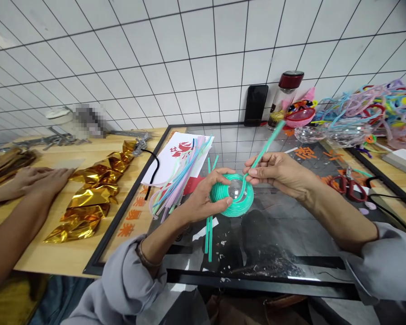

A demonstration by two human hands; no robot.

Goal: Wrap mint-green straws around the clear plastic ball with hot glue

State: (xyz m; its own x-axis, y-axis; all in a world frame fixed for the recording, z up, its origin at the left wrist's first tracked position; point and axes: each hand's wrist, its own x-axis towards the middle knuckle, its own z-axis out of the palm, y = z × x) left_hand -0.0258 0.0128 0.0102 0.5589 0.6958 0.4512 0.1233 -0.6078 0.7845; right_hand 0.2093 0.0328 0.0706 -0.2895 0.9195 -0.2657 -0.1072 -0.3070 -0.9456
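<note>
A coil of green plastic straw [240, 211] forms a round, ridged ring, with a clear shiny dome [235, 189] showing in its middle. My left hand [203, 196] grips the coil from the left, fingers over its far rim and thumb on the near side. Between the thumb and fingers of my right hand [279, 174] is the free length of green straw [268, 145], which bends up out of the coil and points to the upper right. Two loose green straws [208, 241] lie beneath and in front of the coil.
Pastel straws [185, 167] lie on white paper [165, 169] at left. Red-handled scissors [348, 187], a phone [256, 105], a red-lidded bottle [284, 101] and tangled coloured straws [358, 108] are at right. Another person's hands [36, 183] rest near gold foil [91, 196].
</note>
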